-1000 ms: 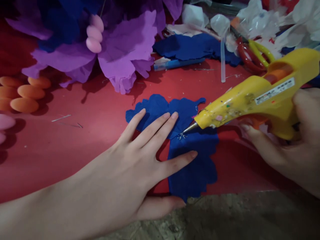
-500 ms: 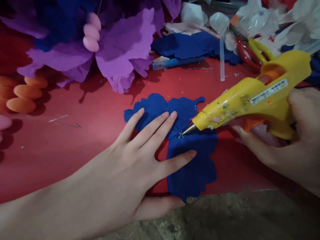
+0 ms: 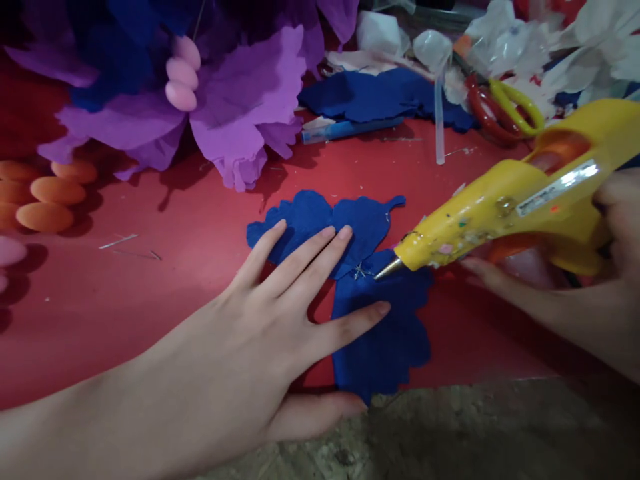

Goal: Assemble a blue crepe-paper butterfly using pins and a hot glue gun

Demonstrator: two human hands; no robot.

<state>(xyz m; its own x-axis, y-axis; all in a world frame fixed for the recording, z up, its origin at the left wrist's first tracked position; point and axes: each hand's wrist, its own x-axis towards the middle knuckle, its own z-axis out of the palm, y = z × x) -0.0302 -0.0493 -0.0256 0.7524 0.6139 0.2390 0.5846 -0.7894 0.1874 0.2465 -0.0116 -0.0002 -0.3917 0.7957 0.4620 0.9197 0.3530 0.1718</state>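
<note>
My left hand (image 3: 285, 313) lies flat with fingers spread, pressing blue scalloped paper pieces (image 3: 383, 340) onto the red tabletop. The pieces meet just right of my fingertips, where a small star-shaped cluster of thin silvery strands (image 3: 361, 271) sits. My right hand (image 3: 590, 287) grips a yellow hot glue gun (image 3: 475, 213), its body spotted with stuck bits. The metal nozzle points down-left, a little right of the silvery cluster; whether it touches the paper I cannot tell. The glue gun hides part of my right hand's fingers, and the right frame edge cuts off its rear.
Purple paper petals (image 3: 235, 107) with pink oval beads (image 3: 181, 95) stand at the back left. Orange ovals (image 3: 45, 217) lie at the left, near thin wires (image 3: 135, 253). At the back right are red-and-yellow scissors (image 3: 495, 117), a glue stick (image 3: 440, 127), a blue pen (image 3: 350, 129) and white petals (image 3: 600, 60).
My right hand has drawn the glue gun slightly right, so its nozzle has left the silvery cluster. My left hand stays in place on the blue paper.
</note>
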